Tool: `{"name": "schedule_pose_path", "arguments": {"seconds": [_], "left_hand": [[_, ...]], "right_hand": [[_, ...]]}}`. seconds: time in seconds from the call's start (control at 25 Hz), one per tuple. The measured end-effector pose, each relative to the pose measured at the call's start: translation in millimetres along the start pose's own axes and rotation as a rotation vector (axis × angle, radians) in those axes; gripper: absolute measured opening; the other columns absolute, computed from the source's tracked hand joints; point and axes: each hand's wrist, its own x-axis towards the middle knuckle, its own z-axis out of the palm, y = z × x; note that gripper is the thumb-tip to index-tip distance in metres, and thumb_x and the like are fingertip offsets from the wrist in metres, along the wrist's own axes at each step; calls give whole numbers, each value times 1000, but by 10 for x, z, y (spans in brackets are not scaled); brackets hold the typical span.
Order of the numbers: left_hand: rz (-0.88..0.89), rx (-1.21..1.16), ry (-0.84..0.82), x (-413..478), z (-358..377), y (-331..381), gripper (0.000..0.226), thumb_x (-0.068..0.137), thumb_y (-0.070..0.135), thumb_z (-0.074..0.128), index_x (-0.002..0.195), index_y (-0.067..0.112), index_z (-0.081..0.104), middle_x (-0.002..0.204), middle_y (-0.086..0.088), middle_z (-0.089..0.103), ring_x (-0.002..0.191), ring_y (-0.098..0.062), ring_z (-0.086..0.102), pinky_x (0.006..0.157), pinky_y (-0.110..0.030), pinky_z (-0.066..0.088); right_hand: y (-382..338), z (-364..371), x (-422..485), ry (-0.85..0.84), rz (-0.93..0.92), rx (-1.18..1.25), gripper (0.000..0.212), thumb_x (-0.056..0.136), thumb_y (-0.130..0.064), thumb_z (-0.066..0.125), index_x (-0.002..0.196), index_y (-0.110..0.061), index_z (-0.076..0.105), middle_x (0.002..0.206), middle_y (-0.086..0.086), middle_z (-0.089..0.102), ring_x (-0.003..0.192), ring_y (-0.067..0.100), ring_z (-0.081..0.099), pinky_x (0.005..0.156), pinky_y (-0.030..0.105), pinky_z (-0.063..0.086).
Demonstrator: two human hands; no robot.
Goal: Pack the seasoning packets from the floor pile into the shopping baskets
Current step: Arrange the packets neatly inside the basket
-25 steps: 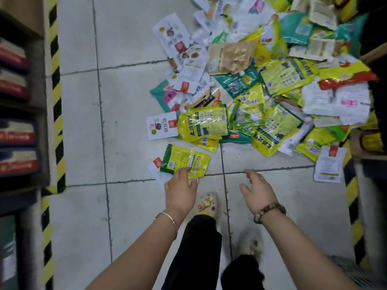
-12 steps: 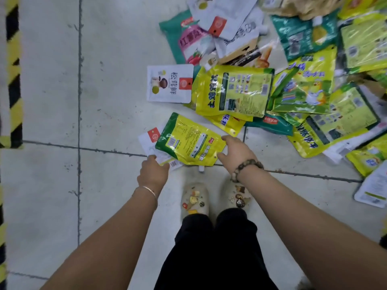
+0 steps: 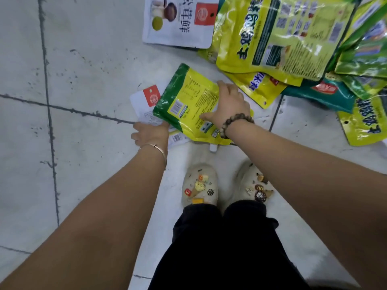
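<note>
A second ago both hands hovered short of the yellow-green seasoning packet (image 3: 188,101). Now the right hand (image 3: 229,105) grasps its far side, fingers clamped over the edge. The left hand (image 3: 150,132) is curled at its near corner, on it or on the white packet (image 3: 140,101) beneath, I cannot tell. The packet sits tilted just beyond the shoes (image 3: 199,185), so the pickup has begun. No basket is in view.

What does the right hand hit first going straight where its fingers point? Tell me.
The right hand lies on the yellow-green packet. Beyond its upper edge comes bare floor, then probably a corner of the white mushroom packet. Depth is unclear.
</note>
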Motion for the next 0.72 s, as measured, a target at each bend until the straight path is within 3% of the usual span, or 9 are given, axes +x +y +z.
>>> {"name": "schedule_pose_path", "arguments": {"seconds": [0.16,0.32,0.52,0.72], "left_hand": [[23,4,74,94,47,-36,86,71,48,73,134,8,30,135,-18,39,126,-35,40,104,-45,32],[59,-80,55,171,38,-38,80,68,49,77,127,5,44,129,-16,49,116,-33,51,100,-47,41],[29,-435,-42,85,-21,7,32,73,19,80,98,7,64,103,-9,69,89,-25,67,78,-35,56],[93,-473,-60,-276,-180,20,34,78,6,74,109,4,62,109,-9,68,93,-24,67,83,-37,55]], "right_hand": [[-40,138,85,115,83,-16,84,73,-44,73,139,-19,29,138,9,40,126,29,39,100,43,31],[18,126,129,-6,167,14,56,77,-44,69,120,-16,48,122,9,54,114,28,51,91,39,37],[44,40,8,-16,225,242,28,88,-21,61,110,-10,49,109,12,60,99,29,58,66,30,39],[169,-271,-361,101,246,343,39,90,-9,50,125,-25,47,108,11,61,95,32,59,63,32,39]]}}
